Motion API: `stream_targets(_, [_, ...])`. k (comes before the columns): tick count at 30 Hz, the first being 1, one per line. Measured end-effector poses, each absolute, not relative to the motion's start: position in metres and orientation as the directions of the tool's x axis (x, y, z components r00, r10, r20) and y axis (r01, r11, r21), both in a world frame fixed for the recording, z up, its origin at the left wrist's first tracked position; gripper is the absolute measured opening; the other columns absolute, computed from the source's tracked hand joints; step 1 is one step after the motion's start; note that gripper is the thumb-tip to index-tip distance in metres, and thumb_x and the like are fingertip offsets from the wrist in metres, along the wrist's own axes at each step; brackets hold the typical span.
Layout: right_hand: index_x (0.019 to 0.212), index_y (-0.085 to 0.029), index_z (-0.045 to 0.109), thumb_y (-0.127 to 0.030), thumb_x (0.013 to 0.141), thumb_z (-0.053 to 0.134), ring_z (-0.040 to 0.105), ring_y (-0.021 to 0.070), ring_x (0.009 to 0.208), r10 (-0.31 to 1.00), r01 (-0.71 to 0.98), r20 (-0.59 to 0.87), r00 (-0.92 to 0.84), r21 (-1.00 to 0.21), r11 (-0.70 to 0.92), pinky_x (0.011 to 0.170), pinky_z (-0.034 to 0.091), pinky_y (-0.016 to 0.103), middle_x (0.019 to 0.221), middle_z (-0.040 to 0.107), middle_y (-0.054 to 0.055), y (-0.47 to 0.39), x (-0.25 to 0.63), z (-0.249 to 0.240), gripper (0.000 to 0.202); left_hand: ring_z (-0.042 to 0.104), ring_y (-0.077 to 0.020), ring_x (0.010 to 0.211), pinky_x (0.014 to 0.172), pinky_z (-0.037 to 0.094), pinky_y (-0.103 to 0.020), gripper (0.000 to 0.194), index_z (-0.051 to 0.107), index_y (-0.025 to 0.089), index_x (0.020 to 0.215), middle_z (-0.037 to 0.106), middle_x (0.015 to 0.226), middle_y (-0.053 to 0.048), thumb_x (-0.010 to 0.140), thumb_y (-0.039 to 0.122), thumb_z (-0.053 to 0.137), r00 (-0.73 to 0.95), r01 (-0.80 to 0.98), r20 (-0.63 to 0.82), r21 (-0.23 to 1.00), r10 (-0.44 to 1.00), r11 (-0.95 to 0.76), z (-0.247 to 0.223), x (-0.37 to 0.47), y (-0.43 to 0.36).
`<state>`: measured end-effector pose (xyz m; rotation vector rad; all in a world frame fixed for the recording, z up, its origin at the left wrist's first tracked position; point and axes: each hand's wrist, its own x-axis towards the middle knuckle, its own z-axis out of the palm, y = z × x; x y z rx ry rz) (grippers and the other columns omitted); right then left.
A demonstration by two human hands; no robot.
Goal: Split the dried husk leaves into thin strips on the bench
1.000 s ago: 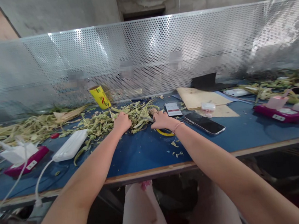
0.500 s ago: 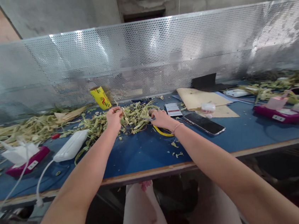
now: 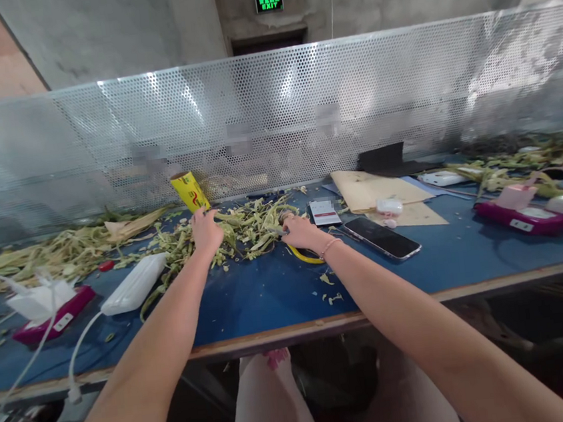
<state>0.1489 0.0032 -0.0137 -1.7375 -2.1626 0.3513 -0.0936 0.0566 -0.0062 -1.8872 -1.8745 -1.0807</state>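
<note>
My left hand (image 3: 207,233) is over the left part of a heap of pale green plant pieces (image 3: 255,224), just in front of a tilted yellow container (image 3: 190,191). Its fingers are slightly apart, and nothing shows between them. At the right end of the heap, my right hand (image 3: 304,231) is closed around a small, thin object whose shape I cannot make out. A yellow ring-shaped item (image 3: 303,255) lies partly beneath that hand. Beside it to the right are a white card (image 3: 324,212) and a dark-screened phone (image 3: 383,238).
A white power bank (image 3: 135,283) and a magenta holder (image 3: 56,318) with cables stand left. More plant stalks (image 3: 79,249) lie behind them. Brown paper (image 3: 375,191), a small white case (image 3: 389,208) and another magenta holder (image 3: 521,216) are right. A perforated metal screen (image 3: 272,118) runs behind.
My left hand has moved left, from the plant pieces to near the yellow container, and its fingers have parted. My right hand stays almost in place. The view has tilted slightly up.
</note>
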Motion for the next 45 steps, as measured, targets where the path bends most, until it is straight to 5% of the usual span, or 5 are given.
stream_targets(11, [0.106, -0.018, 0.056, -0.027, 0.072, 0.048, 0.045, 0.033, 0.113, 0.969, 0.897, 0.098, -0.228, -0.365, 0.249, 0.088, 0.04, 0.047, 0.122, 0.047, 0.015, -0.003, 0.144, -0.011, 0.036, 0.056, -0.0203, 0.105, 0.089, 0.043, -0.027, 0.043, 0.065, 0.023, 0.103, 0.06, 0.118, -0.008, 0.067, 0.005, 0.051, 0.235, 0.969, 0.159, -0.115, 0.959, -0.219, 0.021, -0.056, 0.13])
stream_targets(23, [0.108, -0.015, 0.055, -0.026, 0.073, 0.046, 0.045, 0.0342, 0.114, 0.956, 0.885, 0.102, -0.274, -0.362, 0.293, 0.088, 0.039, 0.047, 0.119, 0.048, 0.017, -0.003, 0.146, -0.009, 0.038, 0.053, -0.0275, 0.102, 0.083, 0.039, -0.038, 0.026, 0.066, 0.017, 0.084, 0.064, 0.097, -0.015, 0.08, 0.014, 0.04, 0.282, 0.933, 0.302, -0.307, 0.911, -0.187, 0.029, -0.058, 0.13])
stream_targets(31, [0.107, -0.016, 0.056, -0.025, 0.072, 0.047, 0.043, 0.0338, 0.116, 0.957, 0.88, 0.103, -0.272, -0.375, 0.29, 0.091, 0.038, 0.047, 0.12, 0.048, 0.016, -0.001, 0.147, -0.01, 0.037, 0.057, -0.0214, 0.082, 0.079, 0.041, -0.032, 0.015, 0.059, 0.016, 0.072, 0.063, 0.081, -0.009, 0.078, 0.018, 0.045, -0.035, 0.93, 0.761, 0.263, 0.648, -0.258, 0.069, -0.073, 0.132])
stream_targets(36, [0.107, -0.016, 0.056, -0.025, 0.073, 0.049, 0.046, 0.0348, 0.113, 0.958, 0.877, 0.1, -0.269, -0.387, 0.287, 0.089, 0.039, 0.047, 0.12, 0.049, 0.016, 0.0, 0.147, -0.011, 0.035, 0.057, -0.0138, 0.062, 0.061, 0.045, -0.025, 0.007, 0.055, 0.017, 0.074, 0.058, 0.07, -0.002, 0.077, 0.019, 0.05, -0.344, 0.552, 0.723, 0.672, 0.6, -0.493, 0.09, -0.075, 0.129])
stream_targets(45, [0.109, -0.012, 0.051, -0.023, 0.079, 0.05, 0.052, 0.0219, 0.101, 0.851, 0.679, 0.482, -0.208, -0.555, 0.48, 0.089, 0.042, 0.038, 0.11, 0.051, 0.015, 0.014, 0.144, -0.019, 0.031, 0.061, -0.0126, 0.06, 0.059, 0.051, -0.026, 0.013, 0.05, 0.018, 0.075, 0.062, 0.066, -0.001, 0.075, 0.03, 0.057, -0.256, 0.082, 0.651, 0.752, 0.715, -0.655, 0.086, -0.05, 0.079])
